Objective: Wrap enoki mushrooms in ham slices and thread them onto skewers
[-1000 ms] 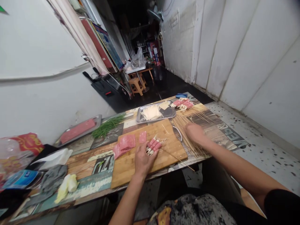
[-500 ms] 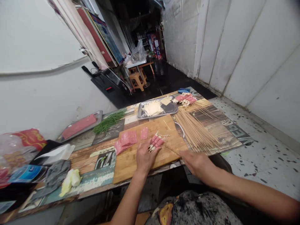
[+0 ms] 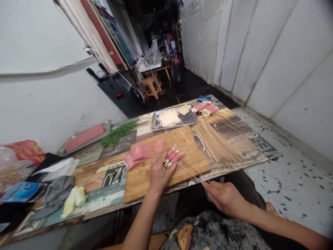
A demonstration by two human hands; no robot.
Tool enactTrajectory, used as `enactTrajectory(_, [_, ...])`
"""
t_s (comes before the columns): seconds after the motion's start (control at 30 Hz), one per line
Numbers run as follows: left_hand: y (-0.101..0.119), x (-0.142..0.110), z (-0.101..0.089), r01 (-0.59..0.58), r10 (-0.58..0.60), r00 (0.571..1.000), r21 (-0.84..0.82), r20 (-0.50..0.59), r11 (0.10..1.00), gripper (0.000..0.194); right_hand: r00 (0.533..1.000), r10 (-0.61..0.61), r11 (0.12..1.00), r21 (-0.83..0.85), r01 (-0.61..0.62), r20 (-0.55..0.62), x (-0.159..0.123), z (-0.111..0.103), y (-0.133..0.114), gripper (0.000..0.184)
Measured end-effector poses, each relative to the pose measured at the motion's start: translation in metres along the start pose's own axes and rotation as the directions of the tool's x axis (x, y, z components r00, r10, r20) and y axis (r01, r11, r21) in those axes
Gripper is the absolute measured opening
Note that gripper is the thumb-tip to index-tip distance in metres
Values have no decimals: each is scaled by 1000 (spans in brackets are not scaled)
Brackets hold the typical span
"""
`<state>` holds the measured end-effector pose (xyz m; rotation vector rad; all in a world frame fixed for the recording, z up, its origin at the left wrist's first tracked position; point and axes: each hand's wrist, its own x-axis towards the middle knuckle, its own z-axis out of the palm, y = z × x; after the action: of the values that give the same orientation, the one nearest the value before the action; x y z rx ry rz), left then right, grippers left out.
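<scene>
My left hand [image 3: 159,174] lies on a wooden cutting board [image 3: 145,177], its fingers pressed down on a few pink meat rolls [image 3: 172,157] with white mushroom stems sticking out. My right hand [image 3: 225,198] is below the table's front edge, pinched shut on thin bamboo skewers [image 3: 192,171] whose tips point at the rolls. A stack of pink meat slices [image 3: 139,155] lies on the board to the left of my left hand.
A pile of loose bamboo skewers [image 3: 217,142] covers the table to the right. A metal tray [image 3: 191,119] with white mushrooms, finished rolls [image 3: 206,108], green chives [image 3: 118,133] and a tray with a meat block [image 3: 83,136] lie behind. Rags and bags sit at the left.
My right hand left the skewer pile, drew back toward me with skewers in it, and now aims them at the rolls. My left hand has stayed on the rolls.
</scene>
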<state>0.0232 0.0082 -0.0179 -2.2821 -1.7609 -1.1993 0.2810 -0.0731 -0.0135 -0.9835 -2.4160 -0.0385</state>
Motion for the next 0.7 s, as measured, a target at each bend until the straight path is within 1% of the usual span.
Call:
enactTrajectory(0.1, [1, -1, -1, -29, 29, 999, 14, -13, 999, 42, 1000, 20, 1000, 12, -20, 22, -2, 1, 0, 29])
enactTrajectory(0.27, [3, -2, -2, -11, 12, 1000, 18, -17, 1000, 44, 999, 26, 1000, -6, -26, 35, 0, 1, -1, 29])
enactTrajectory(0.5, [4, -2, -4, -25, 25, 999, 2, -28, 1000, 38, 997, 31, 1000, 0, -31, 73, 0, 0, 0, 27])
enactTrajectory(0.6, [4, -1, -4, -37, 38, 999, 9, -29, 999, 37, 993, 28, 1000, 10, -30, 118, 4, -4, 3, 27])
enactTrajectory(0.7, [4, -1, -4, -51, 52, 998, 17, -27, 999, 36, 985, 39, 997, 55, -49, 171, 11, -11, 7, 27])
